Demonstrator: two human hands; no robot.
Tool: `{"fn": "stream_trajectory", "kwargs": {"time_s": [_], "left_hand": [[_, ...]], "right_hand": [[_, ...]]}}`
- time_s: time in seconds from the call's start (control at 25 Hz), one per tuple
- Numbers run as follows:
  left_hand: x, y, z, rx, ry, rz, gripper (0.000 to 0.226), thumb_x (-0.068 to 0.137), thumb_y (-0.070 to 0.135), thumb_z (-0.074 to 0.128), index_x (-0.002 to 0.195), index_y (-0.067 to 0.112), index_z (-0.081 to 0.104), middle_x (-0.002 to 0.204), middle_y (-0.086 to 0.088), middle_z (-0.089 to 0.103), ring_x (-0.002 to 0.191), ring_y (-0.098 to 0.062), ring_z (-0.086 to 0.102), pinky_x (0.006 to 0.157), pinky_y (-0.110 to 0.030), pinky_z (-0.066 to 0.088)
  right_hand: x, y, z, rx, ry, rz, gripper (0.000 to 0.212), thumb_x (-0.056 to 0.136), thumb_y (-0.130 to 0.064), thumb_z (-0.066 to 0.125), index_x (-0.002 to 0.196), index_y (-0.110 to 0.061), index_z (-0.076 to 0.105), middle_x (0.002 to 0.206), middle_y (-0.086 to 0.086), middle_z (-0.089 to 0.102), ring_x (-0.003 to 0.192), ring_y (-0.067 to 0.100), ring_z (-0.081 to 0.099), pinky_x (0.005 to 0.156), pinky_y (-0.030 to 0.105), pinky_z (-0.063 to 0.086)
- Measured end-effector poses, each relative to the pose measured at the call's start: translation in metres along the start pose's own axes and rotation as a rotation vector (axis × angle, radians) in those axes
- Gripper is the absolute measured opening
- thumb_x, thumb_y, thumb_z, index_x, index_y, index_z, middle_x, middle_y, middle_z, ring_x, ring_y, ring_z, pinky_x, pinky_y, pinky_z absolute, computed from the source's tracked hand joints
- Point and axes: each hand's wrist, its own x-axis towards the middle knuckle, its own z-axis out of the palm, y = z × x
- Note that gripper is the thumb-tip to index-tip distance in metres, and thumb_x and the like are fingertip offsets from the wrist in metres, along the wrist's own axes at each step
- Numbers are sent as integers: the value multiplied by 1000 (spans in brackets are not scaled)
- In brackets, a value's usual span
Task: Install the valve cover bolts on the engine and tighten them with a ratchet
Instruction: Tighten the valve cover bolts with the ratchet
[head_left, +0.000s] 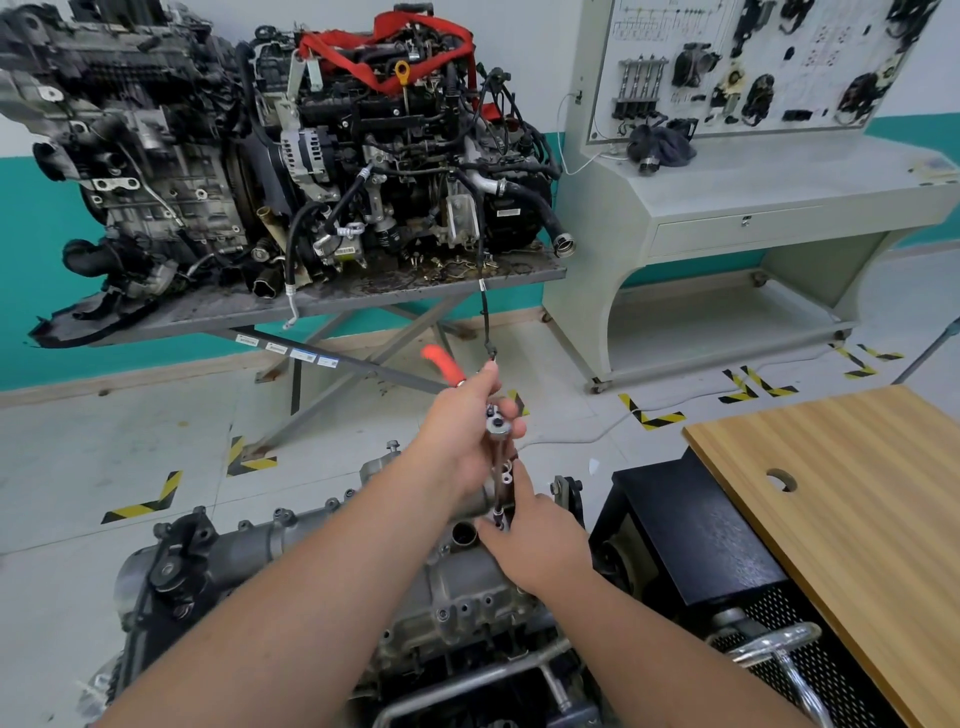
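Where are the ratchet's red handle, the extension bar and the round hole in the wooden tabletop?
red handle (440, 364): head view, middle of the grip.
extension bar (498, 475): head view, mid-shaft.
round hole (779, 480): head view, the opening in the wooden tabletop.

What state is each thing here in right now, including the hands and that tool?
Left hand: gripping the ratchet's head end.
Right hand: fingers steadying the extension's lower end.
Ratchet: raised, red handle pointing away, extension reaching down to the engine.
Engine: round opening beside the extension uncovered.
Drawer: closed.

Right hand (540, 540) hides the socket tip (bolt unseen).
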Motion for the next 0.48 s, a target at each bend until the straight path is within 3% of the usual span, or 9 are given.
{"fn": "stream_trajectory", "kwargs": {"time_s": [0.12, 0.28, 0.4, 0.48], "left_hand": [[-2, 17, -7, 388, -116, -46, 18, 99, 29, 58, 96, 13, 52, 48, 2, 53, 38, -14, 51, 43, -22, 43], [-4, 30, 5, 988, -187, 52, 18, 98, 27, 56, 97, 9, 55, 55, 1, 63, 47, -15, 63, 49, -22, 46], [-7, 35, 19, 1579, -276, 270, 18, 94, 29, 59, 85, 13, 57, 64, 0, 65, 50, -14, 61, 52, -25, 45], [-9, 31, 27, 1925, -217, 488, 22, 93, 37, 58, 82, 19, 54, 68, 2, 59, 56, -15, 56, 50, -26, 37]], "right_hand": [[2, 1, 1, -6, -6, -11, 90, 82, -73, 40, 153, -39, -4, 92, 0, 53, 84, 25, 62, 66, 36, 51], [1, 2, 0, 4, -18, -12, 91, 84, -72, 41, 153, -40, -9, 93, 1, 54, 84, 24, 61, 68, 36, 52], [-1, 1, -2, 3, -33, -6, 90, 84, -72, 39, 154, -40, -8, 91, -1, 52, 81, 22, 57, 64, 34, 47], [-1, 1, -2, -10, -47, -3, 91, 84, -73, 38, 152, -40, -11, 90, -1, 51, 78, 21, 55, 59, 33, 42]]}}
